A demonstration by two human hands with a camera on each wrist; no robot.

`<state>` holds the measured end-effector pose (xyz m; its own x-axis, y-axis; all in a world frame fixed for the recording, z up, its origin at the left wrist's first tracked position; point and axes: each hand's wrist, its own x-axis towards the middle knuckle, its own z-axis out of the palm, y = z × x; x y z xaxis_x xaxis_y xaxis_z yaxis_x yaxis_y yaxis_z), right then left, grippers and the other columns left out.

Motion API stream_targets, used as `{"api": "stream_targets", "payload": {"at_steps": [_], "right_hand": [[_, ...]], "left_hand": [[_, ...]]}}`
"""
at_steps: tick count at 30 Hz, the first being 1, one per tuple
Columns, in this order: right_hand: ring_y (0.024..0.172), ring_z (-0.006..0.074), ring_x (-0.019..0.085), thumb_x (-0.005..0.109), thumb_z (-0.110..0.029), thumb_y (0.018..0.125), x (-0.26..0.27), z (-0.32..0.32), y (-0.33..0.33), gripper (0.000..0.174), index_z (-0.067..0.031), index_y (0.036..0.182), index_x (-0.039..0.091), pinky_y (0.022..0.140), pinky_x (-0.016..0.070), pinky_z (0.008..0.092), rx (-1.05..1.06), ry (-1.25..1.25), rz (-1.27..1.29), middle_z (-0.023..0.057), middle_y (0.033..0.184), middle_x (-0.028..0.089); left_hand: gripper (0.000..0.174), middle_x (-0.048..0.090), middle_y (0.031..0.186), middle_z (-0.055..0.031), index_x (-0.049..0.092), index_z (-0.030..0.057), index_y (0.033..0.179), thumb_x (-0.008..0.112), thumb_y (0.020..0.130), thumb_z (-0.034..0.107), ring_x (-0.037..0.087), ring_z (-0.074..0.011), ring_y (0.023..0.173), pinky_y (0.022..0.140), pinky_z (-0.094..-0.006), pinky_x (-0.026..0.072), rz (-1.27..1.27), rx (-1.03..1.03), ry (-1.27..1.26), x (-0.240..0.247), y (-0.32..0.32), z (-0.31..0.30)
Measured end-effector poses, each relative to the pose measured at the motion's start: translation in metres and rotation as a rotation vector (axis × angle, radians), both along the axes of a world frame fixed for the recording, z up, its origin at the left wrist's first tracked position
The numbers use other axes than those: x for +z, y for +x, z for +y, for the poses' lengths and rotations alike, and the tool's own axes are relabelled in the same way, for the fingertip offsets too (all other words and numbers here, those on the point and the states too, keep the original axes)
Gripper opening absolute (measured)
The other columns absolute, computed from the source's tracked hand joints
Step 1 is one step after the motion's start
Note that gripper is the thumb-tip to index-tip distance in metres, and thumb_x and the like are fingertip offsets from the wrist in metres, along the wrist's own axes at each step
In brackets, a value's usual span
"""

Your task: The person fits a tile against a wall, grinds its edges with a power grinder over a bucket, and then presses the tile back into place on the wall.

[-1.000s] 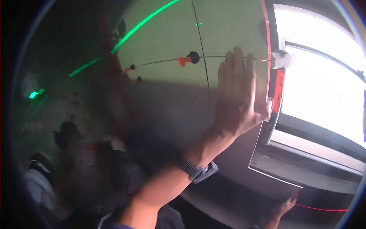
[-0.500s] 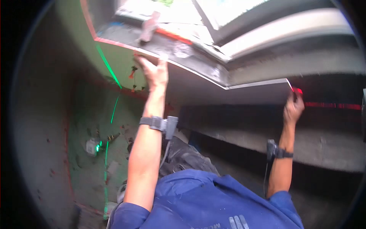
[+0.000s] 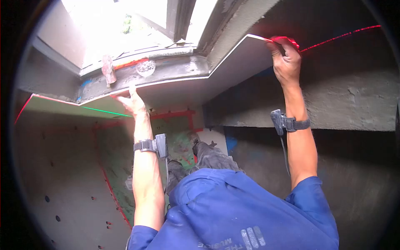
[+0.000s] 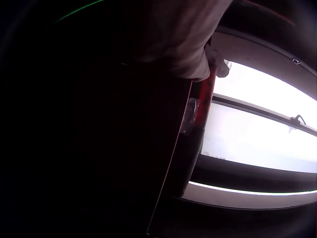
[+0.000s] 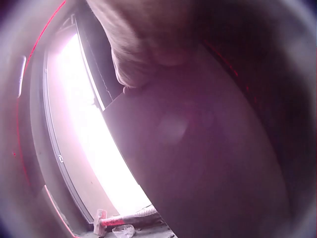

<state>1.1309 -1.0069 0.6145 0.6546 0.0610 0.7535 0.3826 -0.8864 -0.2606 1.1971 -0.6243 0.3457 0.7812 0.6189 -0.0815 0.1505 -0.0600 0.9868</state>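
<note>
A large thin tile panel [image 3: 200, 91] with a stepped upper edge stands against the wall below the window. My left hand [image 3: 135, 103] lies on its face near the sill, fingers extended and thumb at the upper edge. The left wrist view shows this hand [image 4: 183, 39] above the panel's dark edge. At the raised far-right corner, my right hand [image 3: 287, 62] grips the panel edge with curled fingers, lit by red laser light. In the right wrist view, the right hand [image 5: 138, 49] covers that corner, its fingertips mostly hidden.
On the window sill [image 3: 175, 75] lie a hammer [image 3: 108, 71] with an orange-red handle and a clear bag [image 3: 146, 68] of small pieces. A rough concrete ledge [image 3: 354, 104] runs at right. A red laser line [image 3: 341, 39] crosses the right wall.
The head view has swung round, bringing both arms and the sill into sight. Both hands stay at about the same places on the panel.
</note>
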Motion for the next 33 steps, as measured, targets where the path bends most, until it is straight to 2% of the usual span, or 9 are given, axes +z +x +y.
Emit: {"api": "stream_targets", "payload": {"at_steps": [3, 7, 10, 17, 21, 22, 23, 29, 33], "right_hand": [[0.073, 0.0249, 0.065, 0.080, -0.019, 0.083, 0.000, 0.000, -0.003, 0.020, -0.0022, 0.090, 0.071, 0.067, 0.0507, 0.0336, 0.030, 0.048, -0.019, 0.0113, 0.079, 0.069], [0.071, 0.0259, 0.065, 0.080, -0.018, 0.082, 0.007, 0.005, -0.002, 0.020, -0.0017, 0.089, 0.071, 0.066, 0.0505, 0.0332, 0.020, -0.022, -0.056, 0.0122, 0.078, 0.069], [0.070, 0.0265, 0.065, 0.080, -0.018, 0.082, 0.008, 0.006, -0.001, 0.019, -0.0015, 0.087, 0.071, 0.065, 0.0504, 0.0335, 0.014, -0.049, -0.080, 0.0126, 0.078, 0.069], [0.072, 0.0280, 0.066, 0.079, -0.019, 0.083, 0.011, 0.007, -0.002, 0.019, -0.0023, 0.086, 0.071, 0.066, 0.0504, 0.0345, 0.039, -0.010, -0.039, 0.0126, 0.078, 0.069], [0.079, 0.0248, 0.066, 0.075, -0.024, 0.089, 0.004, 0.005, -0.009, 0.022, -0.0035, 0.096, 0.071, 0.074, 0.0504, 0.0336, -0.070, 0.071, 0.109, 0.0127, 0.086, 0.070], [0.083, 0.0210, 0.066, 0.072, -0.025, 0.093, 0.004, 0.003, -0.012, 0.022, -0.0039, 0.100, 0.071, 0.078, 0.0504, 0.0322, -0.088, 0.100, 0.196, 0.0119, 0.090, 0.070], [0.085, 0.0194, 0.066, 0.070, -0.023, 0.095, 0.000, 0.004, -0.011, 0.020, -0.0037, 0.102, 0.071, 0.080, 0.0507, 0.0318, -0.109, 0.109, 0.183, 0.0107, 0.091, 0.071], [0.093, 0.0157, 0.061, 0.071, -0.023, 0.094, -0.006, -0.014, -0.006, 0.021, -0.0036, 0.102, 0.071, 0.088, 0.0457, 0.0301, -0.107, 0.083, 0.161, 0.0047, 0.094, 0.068], [0.094, 0.0168, 0.061, 0.072, -0.025, 0.093, -0.009, -0.017, -0.006, 0.024, -0.0025, 0.102, 0.071, 0.088, 0.0456, 0.0303, -0.094, 0.132, 0.188, 0.0050, 0.096, 0.069]], "left_hand": [[0.110, 0.036, 0.153, -0.0270, 0.013, -0.0043, 0.156, 0.074, 0.083, 0.052, 0.042, -0.0358, 0.138, 0.114, -0.0427, 0.0336, -0.079, 0.054, 0.016, 0.000, 0.000, -0.004], [0.105, 0.020, 0.160, -0.0269, 0.008, -0.0074, 0.155, 0.073, 0.088, 0.042, 0.027, -0.0332, 0.147, 0.122, -0.0390, 0.0210, 0.007, 0.012, -0.051, 0.002, -0.001, -0.001], [0.110, 0.034, 0.154, -0.0278, 0.012, -0.0062, 0.155, 0.073, 0.084, 0.050, 0.041, -0.0351, 0.139, 0.115, -0.0403, 0.0330, 0.049, 0.065, 0.047, -0.010, 0.004, 0.002], [0.110, 0.033, 0.154, -0.0282, 0.013, -0.0061, 0.155, 0.072, 0.083, 0.053, 0.040, -0.0360, 0.139, 0.115, -0.0409, 0.0322, 0.024, 0.074, 0.036, -0.006, 0.002, 0.000], [0.081, 0.047, 0.142, -0.0204, 0.027, -0.0067, 0.148, 0.072, 0.091, 0.029, 0.052, -0.0291, 0.121, 0.109, -0.0409, 0.0408, -0.073, 0.091, -0.145, 0.004, 0.002, -0.011], [0.078, 0.047, 0.140, -0.0205, 0.028, -0.0075, 0.146, 0.070, 0.091, 0.030, 0.049, -0.0294, 0.124, 0.111, -0.0430, 0.0372, -0.273, 0.017, -0.179, 0.004, 0.002, -0.011], [0.082, 0.038, 0.149, -0.0232, 0.023, -0.0083, 0.149, 0.068, 0.093, 0.031, 0.041, -0.0292, 0.135, 0.116, -0.0417, 0.0313, -0.072, 0.077, 0.203, -0.004, 0.001, -0.006], [0.110, -0.001, 0.163, -0.0287, -0.002, -0.0104, 0.153, 0.070, 0.090, 0.044, 0.000, -0.0347, 0.153, 0.125, -0.0396, 0.0039, -0.027, -0.024, -0.029, -0.006, -0.001, -0.003], [0.116, -0.001, 0.162, -0.0309, -0.003, -0.0109, 0.153, 0.072, 0.087, 0.049, 0.001, -0.0361, 0.153, 0.125, -0.0408, 0.0042, -0.049, -0.015, -0.041, 0.002, -0.002, -0.004]]}}
